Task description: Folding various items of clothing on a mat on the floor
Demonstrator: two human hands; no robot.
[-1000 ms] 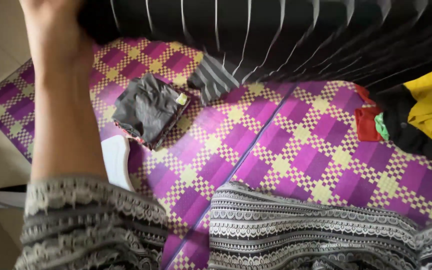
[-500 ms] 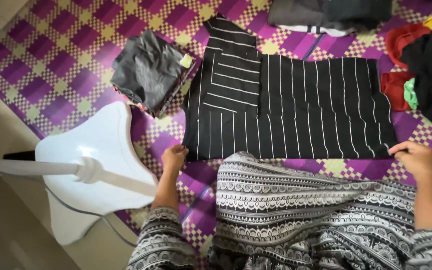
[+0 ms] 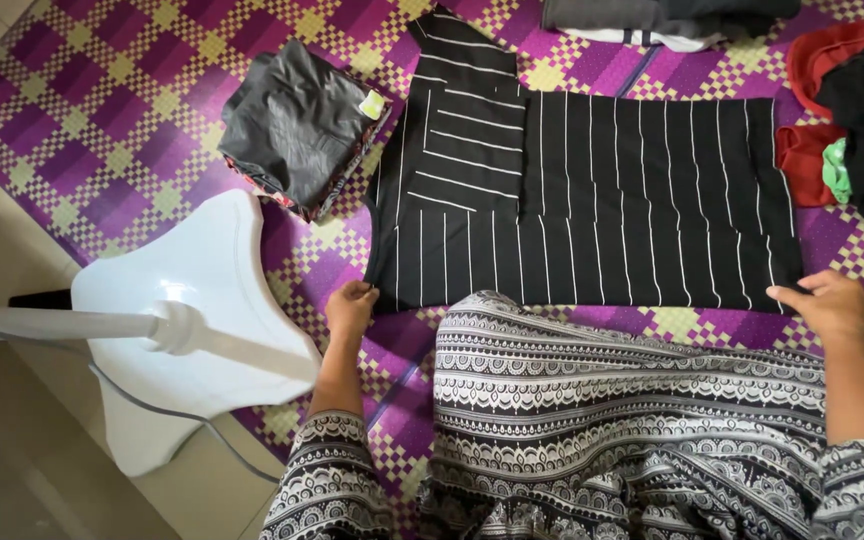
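A black garment with thin white stripes [image 3: 592, 190] lies spread flat on the purple and yellow checked mat [image 3: 102, 110], one sleeve folded across its left part. My left hand [image 3: 350, 308] pinches its near left corner. My right hand [image 3: 830, 305] grips the near right corner. Both hands rest low on the mat, just beyond my patterned black and white trouser legs [image 3: 612, 410].
A folded dark grey garment [image 3: 297, 125] lies left of the striped one. A white fan base with pole and cable [image 3: 192, 320] stands at the mat's left edge. A heap of black, red, green and yellow clothes [image 3: 852, 120] sits at right; folded dark clothes [image 3: 662, 20] lie beyond.
One second ago the striped garment was held up in the air; it has since been laid flat on the mat. In the last half second both hands have barely moved.
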